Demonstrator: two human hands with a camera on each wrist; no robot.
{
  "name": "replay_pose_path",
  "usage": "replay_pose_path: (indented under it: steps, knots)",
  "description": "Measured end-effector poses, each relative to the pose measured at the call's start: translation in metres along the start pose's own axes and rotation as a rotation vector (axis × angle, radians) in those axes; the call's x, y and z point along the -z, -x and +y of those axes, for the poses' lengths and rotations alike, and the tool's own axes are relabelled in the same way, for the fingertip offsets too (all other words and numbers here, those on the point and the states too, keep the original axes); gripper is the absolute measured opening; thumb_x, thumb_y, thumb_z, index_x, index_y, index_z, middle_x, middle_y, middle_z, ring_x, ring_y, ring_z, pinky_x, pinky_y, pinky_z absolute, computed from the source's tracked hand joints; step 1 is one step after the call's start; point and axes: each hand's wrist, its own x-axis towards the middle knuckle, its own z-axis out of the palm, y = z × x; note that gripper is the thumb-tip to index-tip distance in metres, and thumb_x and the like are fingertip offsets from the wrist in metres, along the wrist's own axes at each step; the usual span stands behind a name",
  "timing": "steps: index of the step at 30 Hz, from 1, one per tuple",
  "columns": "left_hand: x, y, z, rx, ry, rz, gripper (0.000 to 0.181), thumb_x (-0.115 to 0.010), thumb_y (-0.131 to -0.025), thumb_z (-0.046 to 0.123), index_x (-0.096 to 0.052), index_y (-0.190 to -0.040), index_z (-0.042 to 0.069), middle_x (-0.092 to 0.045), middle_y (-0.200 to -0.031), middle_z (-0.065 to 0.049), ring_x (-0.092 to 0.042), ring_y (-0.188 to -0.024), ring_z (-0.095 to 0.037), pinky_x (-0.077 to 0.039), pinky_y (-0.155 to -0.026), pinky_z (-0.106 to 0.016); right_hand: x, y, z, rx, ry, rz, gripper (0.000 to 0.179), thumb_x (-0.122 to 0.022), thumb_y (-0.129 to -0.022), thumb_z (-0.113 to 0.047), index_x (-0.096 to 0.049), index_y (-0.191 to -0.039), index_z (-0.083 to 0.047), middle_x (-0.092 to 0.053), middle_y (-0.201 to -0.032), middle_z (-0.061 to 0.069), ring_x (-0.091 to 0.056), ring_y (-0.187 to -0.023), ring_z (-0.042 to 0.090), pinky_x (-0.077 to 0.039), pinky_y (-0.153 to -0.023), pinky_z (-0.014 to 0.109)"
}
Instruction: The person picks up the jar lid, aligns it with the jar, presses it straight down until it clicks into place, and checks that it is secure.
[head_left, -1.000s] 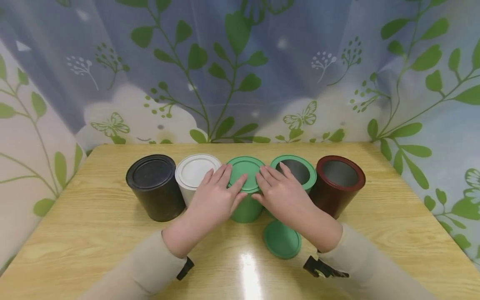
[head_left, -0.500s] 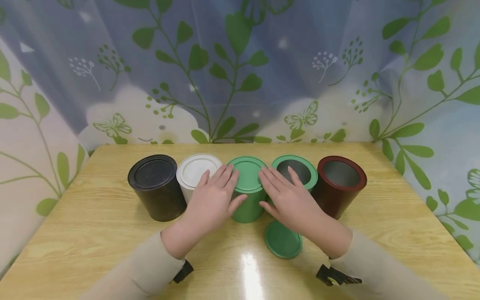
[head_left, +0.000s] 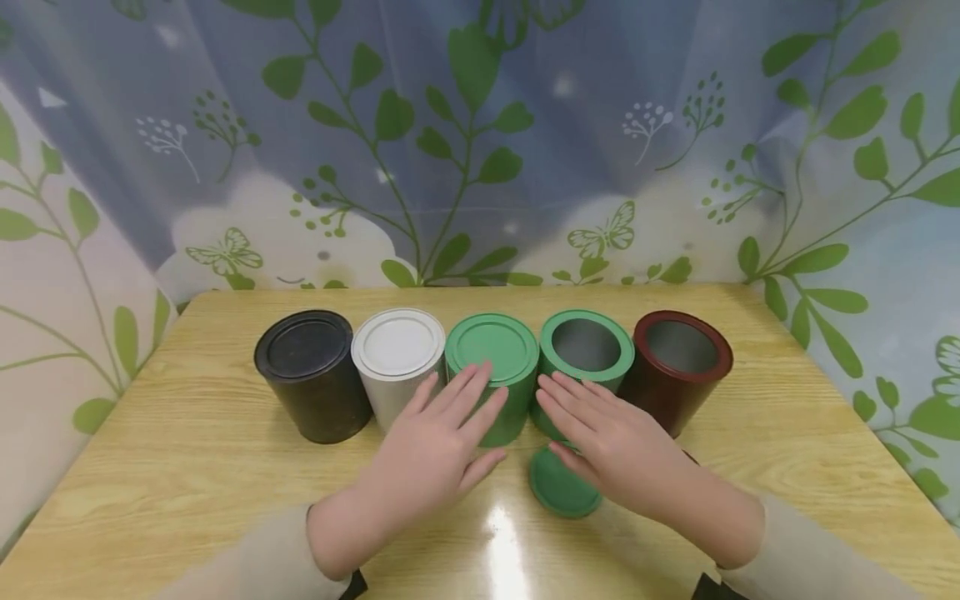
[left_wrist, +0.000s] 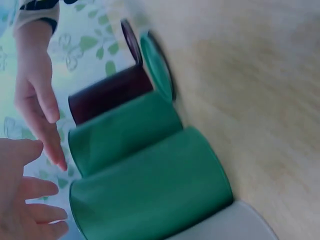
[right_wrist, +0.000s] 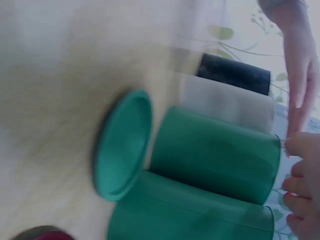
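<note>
My left hand [head_left: 435,450], its fingers spread and fairly straight, hovers in front of the lidded green can [head_left: 492,346], fingertips overlapping its near rim in the head view. The right hand [head_left: 622,446] has extended fingers held close together, at the near rim of a second green can [head_left: 587,343], whose top is uncovered and shows a dark inside. Neither hand grips anything. A loose green lid [head_left: 562,483] lies on the table, partly behind the right hand. In the left wrist view, a dark red lid [left_wrist: 130,42] is beside the green one.
Left of the green cans stand a white can [head_left: 399,343] and a black can [head_left: 303,350], both lidded. At the row's right end is an uncovered dark red can [head_left: 678,354]. All stand on the wooden table [head_left: 187,467], before a leaf-patterned curtain [head_left: 480,142].
Both hands have drawn back toward the person from the lidded green can's top, and the right has shifted rightward. The cans and the green lid stay put.
</note>
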Motion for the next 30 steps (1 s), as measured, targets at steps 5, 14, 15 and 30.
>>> replay_pose_path:
  steps: [5,14,15,30]
  knots:
    - [-0.006,0.007,0.011,-0.068,-0.021,-0.052,0.055,-0.055,-0.09,0.047,-0.054,-0.133,0.011,-0.04,-0.143,-0.014,-0.038,-0.131,-0.026,-0.036,-0.099,-0.051,-0.001,0.013,-0.003,0.049,-0.004,0.05,0.052,-0.028,-0.103,-0.033,-0.058,-0.122,0.004,-0.059,-0.123,0.016,-0.057,-0.112,0.027,-0.049,-0.086,0.043]
    - [-0.032,0.014,0.024,-0.105,-0.015,-0.255,0.056,-0.047,-0.093,0.049,-0.049,-0.137,0.015,-0.035,-0.147,-0.01,-0.035,-0.133,-0.022,-0.034,-0.102,-0.045,-0.019,0.048,0.002,0.049,-0.033,-0.115,0.056,-0.033,-0.101,-0.041,-0.061,-0.119,0.004,-0.06,-0.122,0.014,-0.058,-0.111,0.027,-0.049,-0.085,0.043]
    - [-0.033,0.014,0.025,-0.111,-0.009,-0.279,0.056,-0.047,-0.094,0.049,-0.049,-0.138,0.015,-0.034,-0.147,-0.01,-0.034,-0.133,-0.022,-0.034,-0.103,-0.044,-0.021,0.052,0.003,0.042,-0.039,-0.143,0.054,-0.038,-0.1,-0.041,-0.061,-0.119,0.003,-0.06,-0.122,0.014,-0.057,-0.111,0.028,-0.049,-0.085,0.044]
    - [-0.07,-0.007,0.047,-0.165,-0.035,-0.588,0.063,-0.039,-0.094,0.055,-0.035,-0.146,0.019,-0.03,-0.149,-0.006,-0.036,-0.131,-0.028,-0.037,-0.101,-0.039,-0.033,0.075,0.007,-0.098,-0.137,-0.467,0.064,-0.054,-0.09,-0.051,-0.053,-0.132,-0.002,-0.053,-0.132,0.01,-0.056,-0.113,0.03,-0.051,-0.08,0.044]
